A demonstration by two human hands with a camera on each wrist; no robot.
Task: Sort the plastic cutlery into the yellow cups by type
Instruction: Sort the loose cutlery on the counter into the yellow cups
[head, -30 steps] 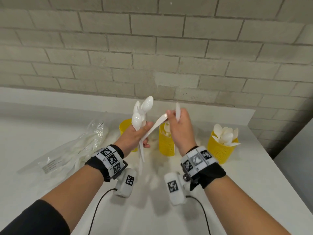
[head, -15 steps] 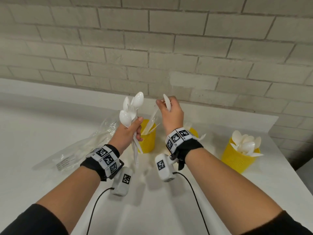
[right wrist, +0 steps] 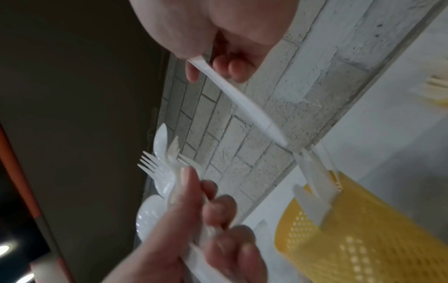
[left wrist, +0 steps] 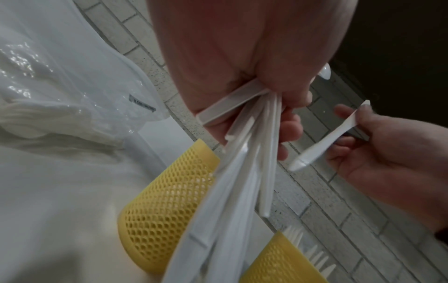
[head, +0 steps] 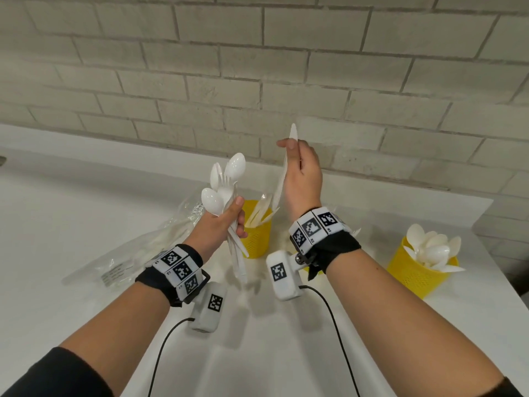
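The left hand (head: 220, 224) grips a bunch of white spoons and forks (head: 224, 184), their heads pointing up. The right hand (head: 303, 176) pinches one white knife (head: 282, 179) between thumb and fingers and holds it in the air, just above the yellow cup with knives (head: 257, 239). A second yellow cup (left wrist: 278, 262) beside it holds forks. A third yellow cup (head: 418, 270), full of spoons, stands well apart to the right. All the cups sit on the white worktop (head: 71, 224). A clear plastic bag (head: 128, 253) lies on the left
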